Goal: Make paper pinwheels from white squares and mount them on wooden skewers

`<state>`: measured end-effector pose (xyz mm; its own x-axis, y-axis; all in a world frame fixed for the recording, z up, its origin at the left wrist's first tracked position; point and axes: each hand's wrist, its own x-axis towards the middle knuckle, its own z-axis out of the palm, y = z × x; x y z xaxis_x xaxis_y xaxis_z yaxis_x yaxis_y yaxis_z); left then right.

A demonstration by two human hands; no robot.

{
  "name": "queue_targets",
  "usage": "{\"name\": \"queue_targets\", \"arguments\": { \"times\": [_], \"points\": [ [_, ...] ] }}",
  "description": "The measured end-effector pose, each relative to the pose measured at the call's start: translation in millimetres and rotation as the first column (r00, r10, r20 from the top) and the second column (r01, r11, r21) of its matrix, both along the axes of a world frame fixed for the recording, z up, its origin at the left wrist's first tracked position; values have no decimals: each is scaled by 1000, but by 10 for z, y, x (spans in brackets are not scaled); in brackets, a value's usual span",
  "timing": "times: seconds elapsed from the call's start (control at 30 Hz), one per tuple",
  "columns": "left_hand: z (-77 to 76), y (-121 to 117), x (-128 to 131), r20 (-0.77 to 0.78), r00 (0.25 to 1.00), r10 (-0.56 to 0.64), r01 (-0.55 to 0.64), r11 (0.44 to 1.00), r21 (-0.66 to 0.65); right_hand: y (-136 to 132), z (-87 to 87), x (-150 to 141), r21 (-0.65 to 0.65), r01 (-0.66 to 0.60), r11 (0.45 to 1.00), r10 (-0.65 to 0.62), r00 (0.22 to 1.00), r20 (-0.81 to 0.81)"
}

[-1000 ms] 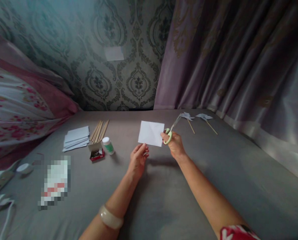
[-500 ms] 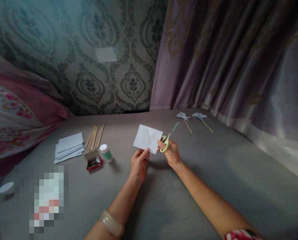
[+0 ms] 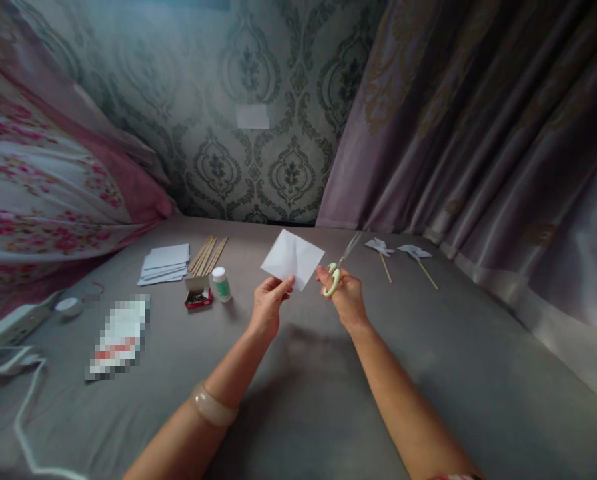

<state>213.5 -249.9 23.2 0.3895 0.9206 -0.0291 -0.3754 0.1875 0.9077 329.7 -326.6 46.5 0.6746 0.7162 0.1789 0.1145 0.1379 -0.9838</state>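
Note:
My left hand pinches the near corner of a creased square of white paper, held up above the grey cloth. In my right hand is a pair of scissors with pale green handles, the blades pointing up and away to the right. The blades look nearly closed and are apart from the paper. My right fingertips are close to the paper's right edge, with a small gap between.
To the left are a paper stack, wooden sticks, a white-capped bottle and an open red box of small metal pieces. Two paper pinwheels on sticks lie at the right. A power strip and cable lie far left.
The paper has turned in my left hand, so a corner points upward, and it has come away from my right fingers. My view has shifted left, bringing the power strip into sight.

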Motion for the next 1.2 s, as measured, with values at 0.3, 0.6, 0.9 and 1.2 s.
{"name": "queue_targets", "arguments": {
  "times": [0.3,0.6,0.9,1.2],
  "points": [
    [549,15,138,139,989,53,-58,998,31,-258,211,120,-308,-408,859,491,826,276],
    [567,27,116,153,987,41,-31,997,-68,-121,176,6,-346,-549,761,643,709,291],
    [632,123,32,199,975,94,-62,985,-164,17,232,-34,-322,-572,755,651,714,257],
    [614,47,87,151,986,73,-48,986,-161,-56,168,21,-314,-525,791,599,771,218]
  ]
}}
